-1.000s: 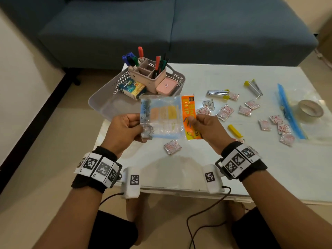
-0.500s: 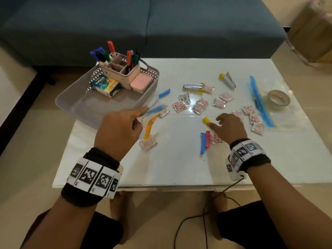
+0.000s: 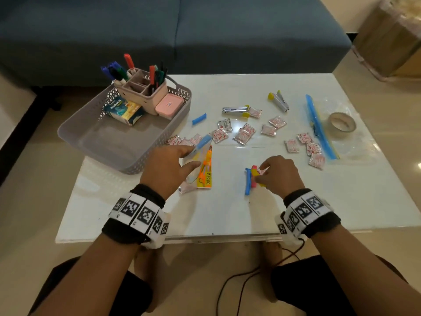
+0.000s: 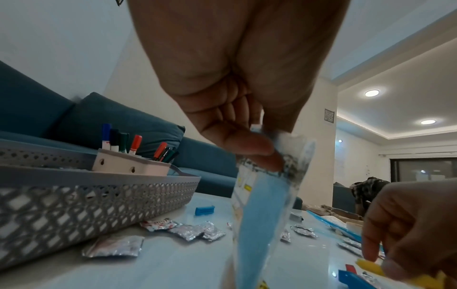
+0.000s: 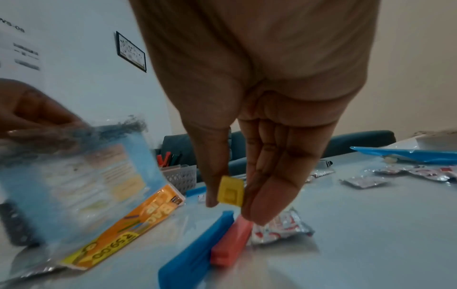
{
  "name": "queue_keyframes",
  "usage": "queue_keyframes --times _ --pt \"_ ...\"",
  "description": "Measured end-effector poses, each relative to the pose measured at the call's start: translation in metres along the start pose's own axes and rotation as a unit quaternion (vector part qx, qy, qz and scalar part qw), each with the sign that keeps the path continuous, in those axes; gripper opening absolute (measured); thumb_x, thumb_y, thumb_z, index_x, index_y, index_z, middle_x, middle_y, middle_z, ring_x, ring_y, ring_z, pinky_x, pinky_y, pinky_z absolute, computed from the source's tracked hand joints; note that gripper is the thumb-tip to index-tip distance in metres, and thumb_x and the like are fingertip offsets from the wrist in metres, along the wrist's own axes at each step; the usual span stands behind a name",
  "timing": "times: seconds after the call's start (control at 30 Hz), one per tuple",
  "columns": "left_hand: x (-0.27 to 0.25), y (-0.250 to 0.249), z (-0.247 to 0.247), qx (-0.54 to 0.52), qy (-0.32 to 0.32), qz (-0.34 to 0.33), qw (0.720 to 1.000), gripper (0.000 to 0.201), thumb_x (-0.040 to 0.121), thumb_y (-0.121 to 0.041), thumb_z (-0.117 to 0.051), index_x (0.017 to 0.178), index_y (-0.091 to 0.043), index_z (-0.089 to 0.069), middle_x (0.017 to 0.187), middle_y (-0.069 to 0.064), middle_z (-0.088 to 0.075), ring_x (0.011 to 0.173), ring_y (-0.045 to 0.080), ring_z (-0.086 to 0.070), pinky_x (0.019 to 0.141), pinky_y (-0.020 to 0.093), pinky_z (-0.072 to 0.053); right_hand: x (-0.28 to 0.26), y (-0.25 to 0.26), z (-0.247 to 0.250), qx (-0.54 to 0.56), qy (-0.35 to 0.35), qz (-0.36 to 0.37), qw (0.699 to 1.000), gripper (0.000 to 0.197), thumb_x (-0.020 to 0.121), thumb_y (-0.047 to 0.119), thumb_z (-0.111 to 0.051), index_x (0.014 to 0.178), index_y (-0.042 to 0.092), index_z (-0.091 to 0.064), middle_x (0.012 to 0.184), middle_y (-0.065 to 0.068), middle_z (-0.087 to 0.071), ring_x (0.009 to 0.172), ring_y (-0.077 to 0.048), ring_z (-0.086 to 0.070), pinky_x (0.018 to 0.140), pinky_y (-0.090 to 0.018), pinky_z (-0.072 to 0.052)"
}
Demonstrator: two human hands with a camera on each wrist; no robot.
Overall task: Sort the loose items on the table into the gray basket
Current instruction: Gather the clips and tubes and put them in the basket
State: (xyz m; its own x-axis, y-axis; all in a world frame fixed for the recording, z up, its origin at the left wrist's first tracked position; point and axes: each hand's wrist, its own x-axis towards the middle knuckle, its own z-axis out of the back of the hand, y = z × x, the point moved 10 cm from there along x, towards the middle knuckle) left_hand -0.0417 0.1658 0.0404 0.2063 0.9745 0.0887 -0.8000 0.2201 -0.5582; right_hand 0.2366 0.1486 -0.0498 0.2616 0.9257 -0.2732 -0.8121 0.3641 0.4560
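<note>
The gray basket (image 3: 91, 135) stands at the table's left, with a pen organiser (image 3: 145, 92), a pink box (image 3: 169, 104) and a blue-yellow carton (image 3: 124, 110) at its far end. My left hand (image 3: 194, 157) pinches a clear packet (image 3: 200, 144) with a blue strip and an orange card (image 3: 206, 172), just right of the basket; its lower edge is down at the table. In the right wrist view my right hand (image 5: 232, 207) pinches a yellow clip (image 5: 231, 190) between thumb and fingers, above a blue clip (image 5: 197, 248) and a red clip (image 5: 232, 242).
Several foil sachets (image 3: 243, 134) lie scattered over the white table (image 3: 250, 213). Two metal clips (image 3: 235, 109) lie farther back, and a short blue clip (image 3: 199, 118) is beside the basket. A zip bag (image 3: 319, 126) and a tape roll (image 3: 341, 124) sit at the right. A sofa (image 3: 182, 30) stands behind.
A second ago both hands held the packet. My right hand let go, reached to the clips and now pinches the yellow one beside the blue and red. The left hand lowered the packet.
</note>
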Motion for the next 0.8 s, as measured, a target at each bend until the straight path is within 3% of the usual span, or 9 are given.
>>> queue_keyframes --times 0.13,0.23,0.4,0.57,0.67,0.73,0.8 --pt "0.004 -0.006 -0.011 -0.012 0.014 0.003 1.0 0.047 0.083 -0.037 -0.075 0.126 -0.019 -0.067 0.123 -0.004 -0.069 0.104 0.011 -0.068 0.096 0.018 -0.04 0.005 0.001 -0.007 -0.021 0.007 -0.026 0.999 0.052 0.07 0.036 -0.087 0.105 0.005 -0.065 0.103 -0.012 -0.065 0.095 -0.029 -0.064 0.082 -0.039 -0.055" --pt "0.008 -0.005 -0.014 0.001 0.007 0.011 1.0 0.047 0.084 -0.036 -0.074 0.128 -0.021 -0.066 0.124 -0.005 -0.068 0.114 0.009 -0.063 0.097 0.014 -0.034 0.01 0.007 -0.013 -0.037 0.013 -0.03 0.999 0.052 0.073 0.037 -0.084 0.104 0.003 -0.062 0.101 -0.013 -0.064 0.094 -0.031 -0.064 0.082 -0.04 -0.055" --pt "0.012 -0.003 -0.017 0.011 -0.004 0.011 1.0 0.044 0.085 -0.031 -0.073 0.128 -0.023 -0.065 0.123 -0.007 -0.069 0.114 0.009 -0.063 0.103 0.021 -0.039 0.02 0.013 -0.028 -0.01 0.077 -0.047 0.996 0.045 0.069 0.038 -0.085 0.092 0.005 -0.065 0.084 -0.012 -0.071 0.073 -0.026 -0.072 0.076 -0.042 -0.061" --pt "0.013 0.0 -0.018 -0.001 -0.006 0.009 1.0 0.043 0.086 -0.027 -0.073 0.128 -0.023 -0.066 0.123 -0.006 -0.069 0.115 0.009 -0.063 0.104 0.023 -0.04 0.017 0.027 -0.039 -0.016 0.117 -0.034 0.992 0.046 0.067 0.035 -0.086 0.097 0.007 -0.065 0.094 -0.012 -0.069 0.086 -0.028 -0.069 0.08 -0.043 -0.06" --pt "0.012 0.002 -0.018 -0.003 -0.003 0.014 1.0 0.043 0.086 -0.025 -0.073 0.129 -0.023 -0.065 0.124 -0.006 -0.068 0.116 0.01 -0.062 0.104 0.023 -0.04 0.015 0.034 -0.042 -0.007 0.112 -0.024 0.993 0.026 0.071 0.023 -0.084 0.085 0.013 -0.064 0.089 -0.006 -0.065 0.088 -0.029 -0.069 0.08 -0.043 -0.059" --pt "0.012 0.004 -0.016 -0.005 -0.003 0.017 1.0 0.043 0.087 -0.024 -0.072 0.129 -0.023 -0.065 0.125 -0.005 -0.068 0.117 0.01 -0.062 0.104 0.022 -0.039 0.014 0.036 -0.043 0.008 0.111 -0.021 0.994 0.026 0.071 0.018 -0.085 0.08 0.017 -0.06 0.087 -0.006 -0.064 0.087 -0.029 -0.07 0.08 -0.044 -0.059" --pt "0.012 0.005 -0.015 -0.007 -0.003 0.018 1.0 0.043 0.087 -0.023 -0.072 0.13 -0.022 -0.064 0.126 -0.005 -0.068 0.117 0.01 -0.061 0.105 0.022 -0.038 0.014 0.036 -0.044 0.029 0.116 -0.025 0.993 0.031 0.07 0.018 -0.087 0.09 0.015 -0.063 0.091 -0.011 -0.069 0.081 -0.029 -0.072 0.079 -0.044 -0.06"
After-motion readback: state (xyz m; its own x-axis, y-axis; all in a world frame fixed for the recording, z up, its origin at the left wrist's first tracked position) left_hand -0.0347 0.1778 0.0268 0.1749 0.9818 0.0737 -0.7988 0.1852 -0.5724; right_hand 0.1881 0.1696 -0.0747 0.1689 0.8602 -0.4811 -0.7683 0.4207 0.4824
